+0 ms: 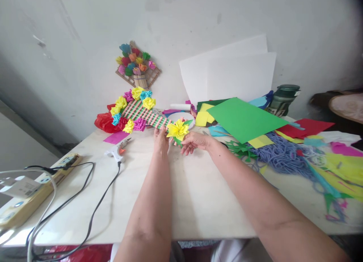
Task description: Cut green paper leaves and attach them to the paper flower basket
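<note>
A fan-shaped woven craft [146,116] of pink and green strips lies slanted above the table, its wide upper end edged with yellow, blue, magenta and red paper flowers. My left hand [161,141] is closed round its narrow lower end. At that end sits a yellow paper flower [178,130] with green leaves. My right hand [195,141] pinches the flower's lower right edge by a leaf, its other fingers curled beneath. Whether the flower is fixed to the craft cannot be seen.
A glue gun [115,152] lies at left, its cord running near a power strip [42,182]. Green card [246,118], blue-purple yarn [280,154] and paper scraps crowd the right, with a dark bottle [283,100] behind. A flower-basket craft [137,67] leans on the wall.
</note>
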A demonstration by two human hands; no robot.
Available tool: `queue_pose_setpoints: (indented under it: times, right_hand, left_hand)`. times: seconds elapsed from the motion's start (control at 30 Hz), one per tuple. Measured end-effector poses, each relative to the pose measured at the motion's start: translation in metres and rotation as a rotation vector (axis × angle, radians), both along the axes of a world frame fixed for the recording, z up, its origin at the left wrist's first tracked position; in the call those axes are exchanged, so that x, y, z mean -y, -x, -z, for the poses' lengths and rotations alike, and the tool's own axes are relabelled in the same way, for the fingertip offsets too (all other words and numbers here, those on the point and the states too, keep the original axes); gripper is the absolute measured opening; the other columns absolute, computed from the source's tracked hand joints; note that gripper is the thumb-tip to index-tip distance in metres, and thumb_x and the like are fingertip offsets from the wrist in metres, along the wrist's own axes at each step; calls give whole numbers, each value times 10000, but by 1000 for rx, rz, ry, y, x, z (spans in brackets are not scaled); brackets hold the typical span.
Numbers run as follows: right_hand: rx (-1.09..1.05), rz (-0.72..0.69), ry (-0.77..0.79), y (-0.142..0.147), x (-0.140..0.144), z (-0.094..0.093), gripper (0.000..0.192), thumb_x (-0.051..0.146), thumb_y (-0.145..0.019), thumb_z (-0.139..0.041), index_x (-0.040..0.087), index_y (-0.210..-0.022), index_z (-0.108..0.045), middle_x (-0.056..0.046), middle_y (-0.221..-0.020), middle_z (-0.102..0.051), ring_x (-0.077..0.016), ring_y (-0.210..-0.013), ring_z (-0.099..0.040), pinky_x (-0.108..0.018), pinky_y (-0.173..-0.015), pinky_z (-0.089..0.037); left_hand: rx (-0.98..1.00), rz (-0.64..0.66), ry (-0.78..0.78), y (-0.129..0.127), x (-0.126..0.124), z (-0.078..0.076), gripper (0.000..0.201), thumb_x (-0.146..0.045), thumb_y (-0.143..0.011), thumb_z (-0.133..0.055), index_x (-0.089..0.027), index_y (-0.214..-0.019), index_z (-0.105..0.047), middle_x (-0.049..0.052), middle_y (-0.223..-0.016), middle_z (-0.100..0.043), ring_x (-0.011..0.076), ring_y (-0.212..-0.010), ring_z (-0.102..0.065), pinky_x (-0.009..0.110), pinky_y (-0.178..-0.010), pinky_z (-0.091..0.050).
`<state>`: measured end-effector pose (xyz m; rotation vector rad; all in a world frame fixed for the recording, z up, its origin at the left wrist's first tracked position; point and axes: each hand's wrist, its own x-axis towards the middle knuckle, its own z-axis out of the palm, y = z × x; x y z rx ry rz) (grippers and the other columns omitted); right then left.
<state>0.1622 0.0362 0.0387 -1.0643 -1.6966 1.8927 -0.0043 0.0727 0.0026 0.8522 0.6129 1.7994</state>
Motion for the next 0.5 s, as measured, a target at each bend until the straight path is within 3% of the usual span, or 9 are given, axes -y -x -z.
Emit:
queue_pose_setpoints:
  times: [0.23, 0.5]
  right_hand:
    - [181, 24, -5, -16, -8, 3, 178, 28, -630, -518, 99, -772, -600, -87, -626, -709, -161, -485, -653, -172, -343, -417]
    - [-42, 259, 29, -22, -7, 9, 133, 44, -682, -510, 102, -756, -604, -83, -614, -693, -147, -453, -627, -180, -332, -396]
  left_hand:
    - [19, 81, 62, 0, 3, -2, 427, -273, -604, -773, -217, -989, -597, 7, -801, -669, 88, -597, -594, 189, -540, -458]
    - [-28, 263, 136, 2, 9, 1, 413, -245, -571, -777, -193, -937, -593, -6, -689, -628, 113, -549, -584, 225, -524, -460]
